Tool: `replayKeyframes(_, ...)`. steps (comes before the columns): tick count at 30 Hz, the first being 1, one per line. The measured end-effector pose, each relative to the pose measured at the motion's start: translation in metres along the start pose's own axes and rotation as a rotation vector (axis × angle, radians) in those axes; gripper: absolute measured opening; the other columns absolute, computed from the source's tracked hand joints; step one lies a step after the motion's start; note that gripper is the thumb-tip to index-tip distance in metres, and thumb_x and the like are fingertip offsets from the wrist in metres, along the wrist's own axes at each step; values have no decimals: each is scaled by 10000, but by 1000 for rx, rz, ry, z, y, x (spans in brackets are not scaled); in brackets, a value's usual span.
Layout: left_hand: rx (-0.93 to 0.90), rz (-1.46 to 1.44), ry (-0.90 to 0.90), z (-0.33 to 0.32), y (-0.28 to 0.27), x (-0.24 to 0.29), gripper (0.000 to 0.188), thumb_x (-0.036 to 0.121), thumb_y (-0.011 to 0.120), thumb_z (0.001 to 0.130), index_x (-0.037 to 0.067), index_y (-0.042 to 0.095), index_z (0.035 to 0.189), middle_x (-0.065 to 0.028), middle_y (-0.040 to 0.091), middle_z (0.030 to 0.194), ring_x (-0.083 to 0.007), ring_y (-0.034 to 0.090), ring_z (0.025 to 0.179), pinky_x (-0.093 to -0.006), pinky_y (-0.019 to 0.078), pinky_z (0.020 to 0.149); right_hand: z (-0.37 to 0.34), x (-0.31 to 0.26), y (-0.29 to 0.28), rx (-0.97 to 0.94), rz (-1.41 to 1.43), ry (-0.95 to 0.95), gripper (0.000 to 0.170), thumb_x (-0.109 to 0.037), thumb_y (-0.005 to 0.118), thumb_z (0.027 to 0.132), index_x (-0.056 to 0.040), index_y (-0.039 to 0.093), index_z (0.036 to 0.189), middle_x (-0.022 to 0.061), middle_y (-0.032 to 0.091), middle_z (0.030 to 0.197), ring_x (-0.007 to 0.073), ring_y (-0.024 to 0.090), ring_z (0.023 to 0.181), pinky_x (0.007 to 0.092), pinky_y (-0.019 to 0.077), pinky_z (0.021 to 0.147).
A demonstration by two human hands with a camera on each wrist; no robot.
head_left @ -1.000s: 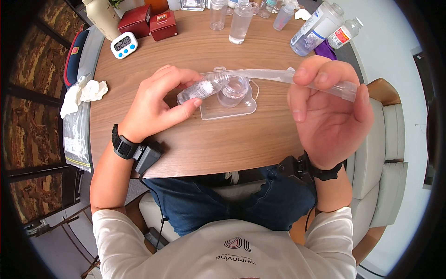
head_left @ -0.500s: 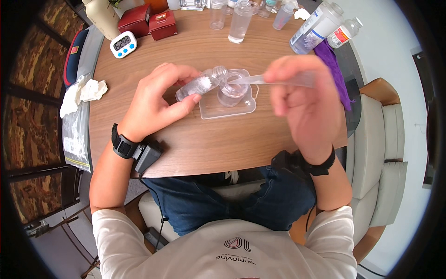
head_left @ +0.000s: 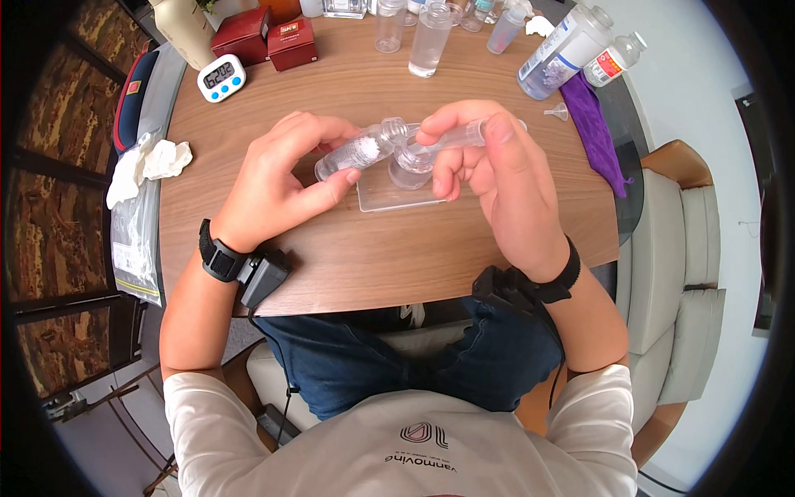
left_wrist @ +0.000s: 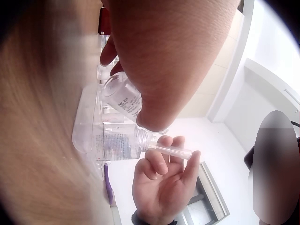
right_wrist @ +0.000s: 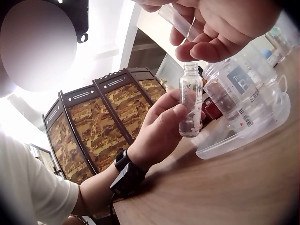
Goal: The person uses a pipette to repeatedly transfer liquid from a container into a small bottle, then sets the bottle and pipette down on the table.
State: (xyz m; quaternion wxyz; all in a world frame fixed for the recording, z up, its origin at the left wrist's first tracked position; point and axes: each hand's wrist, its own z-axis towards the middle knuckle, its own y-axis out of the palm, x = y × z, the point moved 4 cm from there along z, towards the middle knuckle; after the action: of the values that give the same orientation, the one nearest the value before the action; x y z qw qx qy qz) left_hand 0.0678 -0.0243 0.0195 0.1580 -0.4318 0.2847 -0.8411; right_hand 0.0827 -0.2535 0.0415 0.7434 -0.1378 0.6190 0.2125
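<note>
My left hand (head_left: 281, 170) grips a small clear bottle (head_left: 360, 153), its open neck tilted up to the right; a white patch shows on it. Beside that neck, a wider clear bottle (right_wrist: 239, 93) with printed label stands on a shallow clear plastic tray (head_left: 402, 203). A translucent plastic tube with a narrow stem, like a dropper (head_left: 464, 137), is pinched in the fingers of my right hand (head_left: 505, 178). In the left wrist view the dropper slants toward the wider bottle's mouth. My right fingers hide its lower end in the head view.
Behind stand a water-filled clear bottle (head_left: 429, 41), two red boxes (head_left: 291, 45) and a white timer (head_left: 222, 79). At the right lie a small clear funnel (head_left: 559, 112), a purple cloth (head_left: 592, 137) and a large bottle (head_left: 563, 54). Crumpled tissue (head_left: 168, 160) lies at the left.
My right hand has swung left with the dropper, from the table's right side to over the wider bottle. The purple cloth and funnel have come into view. My left hand stays nearly still.
</note>
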Motion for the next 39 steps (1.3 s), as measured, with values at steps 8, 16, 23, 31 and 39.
replayKeyframes(8, -6, 1, -11, 0, 0, 0, 343, 108, 782, 791, 7, 686, 1105, -110, 694, 979, -254, 649, 912, -355, 517, 818, 1, -1, 0, 7, 5, -5, 469, -361, 368, 1134, 36, 609, 1195, 53, 631, 1054, 80, 574, 791, 238, 463, 733)
replayKeyframes(16, -5, 0, -11, 0, 0, 0, 335, 111, 781, 794, 7, 689, 1099, -111, 693, 970, -255, 649, 910, -354, 518, 820, 1, -2, -1, -12, 16, 40, 397, -239, 341, 1101, 32, 623, 1173, 42, 632, 952, 76, 553, 771, 235, 436, 709)
replayKeyframes(23, -6, 3, -2, 1, 0, 1, 337, 111, 780, 795, 4, 687, 1101, -116, 696, 978, -258, 652, 913, -355, 519, 826, -1, -6, -3, 15, -21, 43, 393, -233, 340, 1092, 28, 632, 1126, 41, 633, 914, 69, 541, 738, 232, 426, 692)
replayKeyframes(31, -14, 2, -1, 0, -1, 2, 318, 131, 775, 819, 22, 703, 1109, -112, 711, 993, -258, 650, 881, -371, 540, 813, -14, -49, -42, -44, 192, -345, 453, -366, 292, 1089, -32, 597, 1096, 170, 620, 1086, 140, 466, 599, 266, 425, 606)
replayKeyframes(39, -24, -5, -8, 0, 1, 2, 328, 134, 786, 808, 26, 704, 1106, -108, 717, 1012, -255, 656, 883, -371, 545, 817, -12, -45, -39, -77, 265, -354, 468, -381, 288, 1083, -38, 604, 1112, 171, 618, 1115, 155, 471, 569, 264, 418, 599)
